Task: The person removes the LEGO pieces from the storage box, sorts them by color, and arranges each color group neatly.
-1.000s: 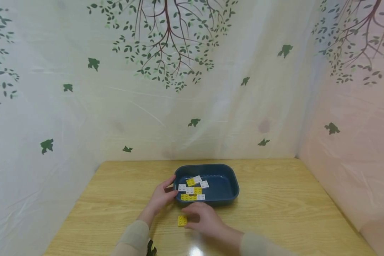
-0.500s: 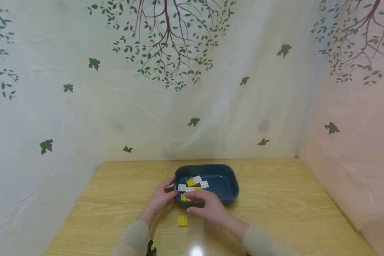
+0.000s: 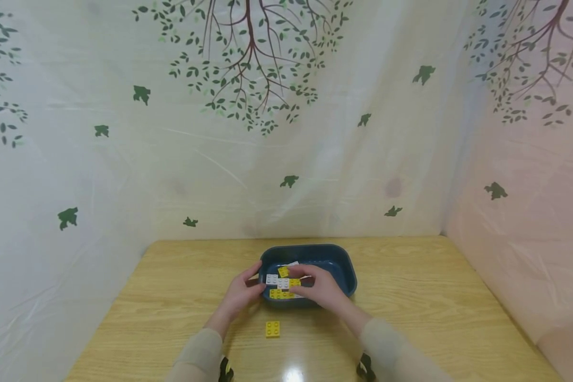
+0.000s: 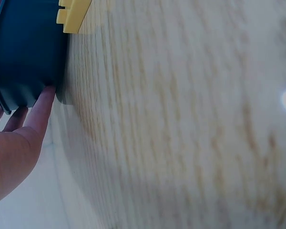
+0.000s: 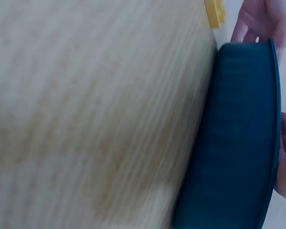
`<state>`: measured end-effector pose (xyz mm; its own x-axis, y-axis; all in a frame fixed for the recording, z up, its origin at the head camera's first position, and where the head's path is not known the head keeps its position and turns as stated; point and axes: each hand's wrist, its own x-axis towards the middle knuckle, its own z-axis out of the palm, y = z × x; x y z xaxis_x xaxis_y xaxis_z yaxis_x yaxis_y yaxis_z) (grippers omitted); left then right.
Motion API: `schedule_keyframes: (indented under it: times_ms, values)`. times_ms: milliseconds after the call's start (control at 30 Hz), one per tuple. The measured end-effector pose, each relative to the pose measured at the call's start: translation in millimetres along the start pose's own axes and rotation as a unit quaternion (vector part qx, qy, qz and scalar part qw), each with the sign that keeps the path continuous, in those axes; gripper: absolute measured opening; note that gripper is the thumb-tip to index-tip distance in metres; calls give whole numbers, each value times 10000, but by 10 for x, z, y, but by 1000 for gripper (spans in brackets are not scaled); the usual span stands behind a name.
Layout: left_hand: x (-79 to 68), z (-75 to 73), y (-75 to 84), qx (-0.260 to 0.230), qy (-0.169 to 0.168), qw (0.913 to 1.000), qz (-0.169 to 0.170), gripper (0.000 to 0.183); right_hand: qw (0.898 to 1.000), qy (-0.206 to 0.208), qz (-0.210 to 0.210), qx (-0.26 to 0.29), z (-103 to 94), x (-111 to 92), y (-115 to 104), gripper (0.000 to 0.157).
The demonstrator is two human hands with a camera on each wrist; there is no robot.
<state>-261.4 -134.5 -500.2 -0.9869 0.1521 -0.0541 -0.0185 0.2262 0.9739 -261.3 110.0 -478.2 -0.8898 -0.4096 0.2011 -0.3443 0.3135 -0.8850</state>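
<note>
Right hand [image 3: 321, 288] reaches over blue tray [image 3: 346, 270] at frame centre, fingers curled onto bricks [image 3: 283, 284], grip unclear; left hand [image 3: 241, 293] spread, touching tray's left wall.

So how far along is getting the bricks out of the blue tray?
One yellow brick already lies on the table. The right hand reaches among the bricks in the blue tray while the left hand touches its side. Several yellow and white bricks remain inside.
</note>
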Motion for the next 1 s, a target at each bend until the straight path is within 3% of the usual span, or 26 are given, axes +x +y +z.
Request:
schedule_keyframes:
  times_ms: [300,567,1000]
  values:
    - [-3,-3,-5,7,-25,10000,56,65,9986,-229,84,-460,-68,189,92,51]
    - [15,-6,-15,-4,-21,10000,25,65,9966,-579,237,-544,-84,283,120,50]
    - [79,-3,-13,14,3,10000,-47,66,9880,-920,991,-747,-143,407,220,47]
